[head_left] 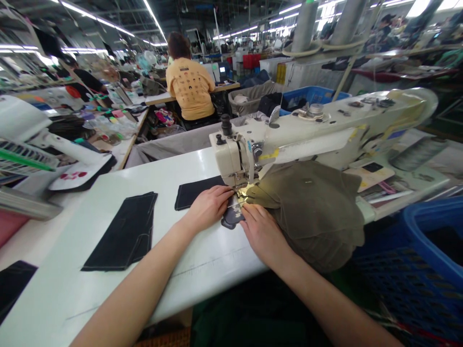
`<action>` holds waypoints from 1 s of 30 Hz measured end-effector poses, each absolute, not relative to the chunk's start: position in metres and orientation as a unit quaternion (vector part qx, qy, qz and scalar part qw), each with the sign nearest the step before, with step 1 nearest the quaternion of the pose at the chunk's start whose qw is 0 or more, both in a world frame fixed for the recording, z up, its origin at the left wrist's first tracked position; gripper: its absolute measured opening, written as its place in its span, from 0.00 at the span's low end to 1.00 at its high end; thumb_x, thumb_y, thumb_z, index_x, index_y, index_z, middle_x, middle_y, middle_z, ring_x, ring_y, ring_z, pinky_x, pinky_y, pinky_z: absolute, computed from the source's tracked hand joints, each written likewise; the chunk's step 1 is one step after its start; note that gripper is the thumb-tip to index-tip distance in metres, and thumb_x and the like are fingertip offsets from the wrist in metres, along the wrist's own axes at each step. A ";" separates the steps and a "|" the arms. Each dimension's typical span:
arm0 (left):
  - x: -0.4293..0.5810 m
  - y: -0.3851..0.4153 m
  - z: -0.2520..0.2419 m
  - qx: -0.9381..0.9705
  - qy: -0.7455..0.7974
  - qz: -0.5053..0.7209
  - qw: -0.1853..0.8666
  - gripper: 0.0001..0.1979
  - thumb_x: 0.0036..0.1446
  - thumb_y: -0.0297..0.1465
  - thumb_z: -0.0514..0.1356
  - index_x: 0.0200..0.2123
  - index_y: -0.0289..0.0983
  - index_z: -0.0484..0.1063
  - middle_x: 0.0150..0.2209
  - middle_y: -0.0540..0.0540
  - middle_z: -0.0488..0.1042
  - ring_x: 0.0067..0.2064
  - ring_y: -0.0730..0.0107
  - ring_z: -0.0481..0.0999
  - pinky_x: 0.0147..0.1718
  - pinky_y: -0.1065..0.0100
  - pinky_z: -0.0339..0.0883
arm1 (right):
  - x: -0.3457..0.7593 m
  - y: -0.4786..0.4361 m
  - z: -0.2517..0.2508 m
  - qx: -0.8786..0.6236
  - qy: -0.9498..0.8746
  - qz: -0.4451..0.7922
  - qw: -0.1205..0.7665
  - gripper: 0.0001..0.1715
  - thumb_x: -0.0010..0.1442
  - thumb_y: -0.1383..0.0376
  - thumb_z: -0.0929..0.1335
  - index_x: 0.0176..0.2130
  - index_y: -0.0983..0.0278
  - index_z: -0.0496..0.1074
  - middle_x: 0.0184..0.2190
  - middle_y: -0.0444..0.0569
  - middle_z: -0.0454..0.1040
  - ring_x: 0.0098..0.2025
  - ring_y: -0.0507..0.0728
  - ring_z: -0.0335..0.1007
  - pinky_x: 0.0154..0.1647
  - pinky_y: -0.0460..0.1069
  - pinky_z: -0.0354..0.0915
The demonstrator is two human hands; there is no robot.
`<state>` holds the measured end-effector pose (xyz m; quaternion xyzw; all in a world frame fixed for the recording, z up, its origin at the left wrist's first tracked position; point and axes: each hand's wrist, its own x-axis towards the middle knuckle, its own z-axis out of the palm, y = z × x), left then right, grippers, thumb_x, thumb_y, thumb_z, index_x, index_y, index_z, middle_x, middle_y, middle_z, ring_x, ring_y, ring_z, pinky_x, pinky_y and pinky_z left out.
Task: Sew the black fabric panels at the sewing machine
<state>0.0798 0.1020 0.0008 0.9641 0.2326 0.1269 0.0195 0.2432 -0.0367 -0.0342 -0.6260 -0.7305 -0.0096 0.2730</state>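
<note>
A sewing machine (231, 161) stands on a white table, its needle area lit yellow. Just left of the presser foot, my left hand (212, 205) has its fingers together and bent; whatever is under the fingertips is hidden. A black fabric piece (195, 190) lies behind that hand. My right hand (262, 231) is in front of the needle, fingers closed at the near edge of olive-brown fabric (311, 207). This fabric bunches under the machine arm and hangs over the table's front edge. A dark metal plate (230, 218) shows between my hands.
Another stitched black piece (121, 233) lies on the white tabletop (213, 260) at left. A blue basket (430, 241) stands at the right, below the table. A thread cone (419, 153) lies behind it. Further off, a person in a yellow shirt (190, 86) sits facing away.
</note>
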 end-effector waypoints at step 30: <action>0.089 0.062 -0.004 0.958 0.255 0.127 0.030 0.16 0.68 0.30 0.54 0.55 0.34 0.73 0.53 0.37 0.74 0.54 0.55 0.72 0.52 0.52 0.72 | 0.240 -0.050 -0.029 -0.614 -0.725 0.023 0.310 0.16 0.68 0.70 0.64 0.53 0.70 0.72 0.53 0.60 0.74 0.57 0.64 0.67 0.59 0.61 0.68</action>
